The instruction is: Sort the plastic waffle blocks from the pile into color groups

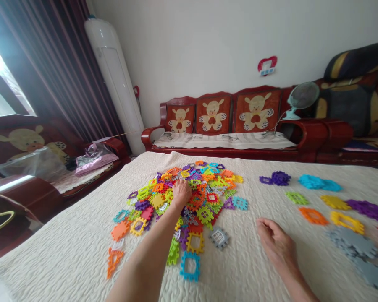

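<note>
A heap of colourful plastic interlocking building pieces, some solid, some with window cut-outs, lies on the quilted cloth. My left hand reaches into the middle of it, fingers bent down among the pieces; whatever they pinch is hidden. My right hand rests curled in a loose fist on the cloth right of the heap, with no piece showing in it. Between the hands lies a grey window piece. A blue square frame and an orange triangle lie at the heap's near edge.
Right of my right hand lie same-coloured groups: purple, blue, grey and yellow pieces. The cloth-covered table faces a wooden sofa. A fan stands behind, and plastic bags lie at left.
</note>
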Motion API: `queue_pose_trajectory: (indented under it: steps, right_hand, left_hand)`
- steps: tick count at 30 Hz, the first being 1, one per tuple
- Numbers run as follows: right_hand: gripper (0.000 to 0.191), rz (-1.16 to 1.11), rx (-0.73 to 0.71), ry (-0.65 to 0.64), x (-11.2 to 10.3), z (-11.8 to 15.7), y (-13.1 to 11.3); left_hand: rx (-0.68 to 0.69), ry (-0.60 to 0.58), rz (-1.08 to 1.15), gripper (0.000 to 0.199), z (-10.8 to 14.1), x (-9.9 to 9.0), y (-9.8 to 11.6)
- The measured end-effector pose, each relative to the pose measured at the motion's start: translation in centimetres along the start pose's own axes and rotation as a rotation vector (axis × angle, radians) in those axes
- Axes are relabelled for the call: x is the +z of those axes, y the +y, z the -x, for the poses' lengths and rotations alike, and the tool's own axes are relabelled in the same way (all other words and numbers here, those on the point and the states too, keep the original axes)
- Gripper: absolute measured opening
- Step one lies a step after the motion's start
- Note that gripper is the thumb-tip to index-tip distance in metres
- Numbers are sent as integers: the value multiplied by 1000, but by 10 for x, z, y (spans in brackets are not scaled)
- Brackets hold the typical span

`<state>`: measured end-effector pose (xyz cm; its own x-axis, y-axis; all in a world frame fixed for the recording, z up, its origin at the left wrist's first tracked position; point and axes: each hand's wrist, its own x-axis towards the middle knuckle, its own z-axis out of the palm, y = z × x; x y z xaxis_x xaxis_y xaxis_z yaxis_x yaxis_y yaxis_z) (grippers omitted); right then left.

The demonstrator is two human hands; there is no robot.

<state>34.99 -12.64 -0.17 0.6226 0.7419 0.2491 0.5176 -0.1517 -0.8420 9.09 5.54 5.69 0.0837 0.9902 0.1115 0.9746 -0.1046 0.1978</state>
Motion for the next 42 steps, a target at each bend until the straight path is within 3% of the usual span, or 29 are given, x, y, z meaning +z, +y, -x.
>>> queue_pose_trajectory:
  steps: [4, 10, 16, 19, 25, 36, 42]
  right_hand:
    - [47, 26, 30, -11, 0, -1, 1]
    - [50, 55, 50, -23, 0, -2, 0]
    - [47, 47, 38, -16, 1, -2, 1]
    - [48, 35, 57, -26, 0, -2, 0]
    - [49, 25, 48, -35, 1, -1, -3]
    - [45, 6, 0, -22, 2, 0, -3]
    - [45, -5, -1, -32, 2, 0, -4]
  left_hand:
    - [26, -51, -17, 37, -9, 7, -2]
    - [142, -110, -25, 35, -11, -1, 0]
    - [100, -84, 74, 33, -8, 0, 9]
    - [80, -46, 212, 26, -1, -2, 6]
    - [28, 47, 630, 44, 11, -14, -8]
    - [-128, -203, 1265, 49, 31, 5, 10]
    - [-177, -177, 1369, 39, 34, 13, 12]
